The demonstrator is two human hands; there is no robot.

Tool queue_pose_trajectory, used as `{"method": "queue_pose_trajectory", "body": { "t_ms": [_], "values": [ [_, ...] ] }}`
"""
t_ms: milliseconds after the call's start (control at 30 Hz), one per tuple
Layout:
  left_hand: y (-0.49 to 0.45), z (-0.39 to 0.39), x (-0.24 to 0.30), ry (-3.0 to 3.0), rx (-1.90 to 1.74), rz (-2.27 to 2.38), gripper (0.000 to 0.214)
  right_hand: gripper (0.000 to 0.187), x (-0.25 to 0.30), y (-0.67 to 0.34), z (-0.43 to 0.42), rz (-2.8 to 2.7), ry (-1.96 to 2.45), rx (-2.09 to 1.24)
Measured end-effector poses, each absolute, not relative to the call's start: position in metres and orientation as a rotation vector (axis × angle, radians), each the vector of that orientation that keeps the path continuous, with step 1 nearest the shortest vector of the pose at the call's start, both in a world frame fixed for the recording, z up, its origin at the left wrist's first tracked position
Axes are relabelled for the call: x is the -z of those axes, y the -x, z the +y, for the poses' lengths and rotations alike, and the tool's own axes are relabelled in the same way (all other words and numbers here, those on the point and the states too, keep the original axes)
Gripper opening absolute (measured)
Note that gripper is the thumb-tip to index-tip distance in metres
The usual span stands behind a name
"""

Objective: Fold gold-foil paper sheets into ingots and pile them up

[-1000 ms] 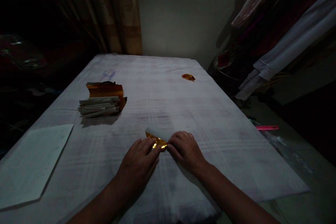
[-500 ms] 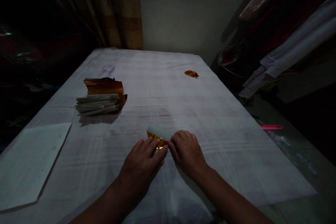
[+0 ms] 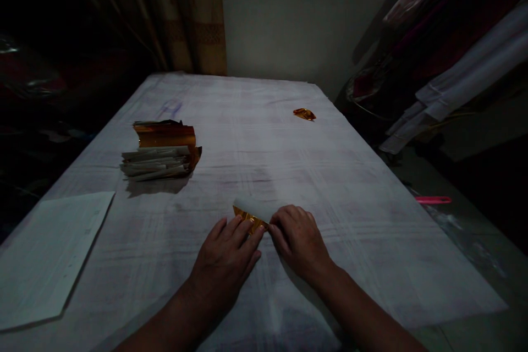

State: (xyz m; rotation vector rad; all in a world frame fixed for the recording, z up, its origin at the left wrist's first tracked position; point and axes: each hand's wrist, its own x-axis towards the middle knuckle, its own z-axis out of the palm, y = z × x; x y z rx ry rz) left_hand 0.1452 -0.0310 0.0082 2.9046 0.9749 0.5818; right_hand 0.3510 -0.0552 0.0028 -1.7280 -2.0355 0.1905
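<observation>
A small sheet of gold foil paper [image 3: 248, 214], white on its back, lies folded on the cloth-covered table [image 3: 330, 187] in front of me. My left hand [image 3: 226, 261] rests flat with its fingers stretched out, pressing the fold's near edge. My right hand [image 3: 299, 239] has its fingers curled and pinched on the paper's right end. The fingers hide part of the paper.
A stack of gold and white paper sheets [image 3: 160, 151] sits at the left. A large white sheet [image 3: 45, 256] lies at the near left edge. One folded gold piece [image 3: 304, 114] lies far right. Hanging clothes [image 3: 454, 82] and a pink stick [image 3: 432, 199] are off the table's right.
My left fingers have slid a little to the right over the gold paper, closer to my right hand. The view has shifted slightly.
</observation>
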Motion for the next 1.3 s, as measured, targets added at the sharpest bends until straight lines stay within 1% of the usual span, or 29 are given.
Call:
{"method": "queue_pose_trajectory", "body": {
  "t_ms": [400, 700, 900, 967, 1167, 1300],
  "values": [
    [-0.147, -0.032, -0.010, -2.887, -0.539, 0.990, 0.035, 0.009, -0.002, -0.350, -0.055, -1.960, 1.740, -0.228],
    [-0.147, -0.032, -0.007, -2.910, -0.516, 0.985, 0.034, 0.010, -0.006, -0.344, -0.052, -1.932, 1.841, -0.217],
    [-0.147, -0.030, -0.008, -2.911, -0.533, 0.970, 0.034, 0.005, -0.002, -0.340, -0.053, -1.845, 1.801, -0.210],
    [-0.146, -0.029, -0.009, -2.907, -0.513, 0.962, 0.035, 0.006, -0.001, -0.340, -0.054, -1.839, 1.798, -0.219],
    [-0.134, -0.022, -0.015, -2.938, -0.437, 0.839, 0.035, 0.010, -0.002, -0.340, -0.054, -1.827, 1.831, -0.263],
    [-0.121, -0.012, -0.015, -2.977, -0.401, 0.690, 0.035, 0.014, -0.001, -0.339, -0.053, -1.827, 1.822, -0.234]
  ]
}}
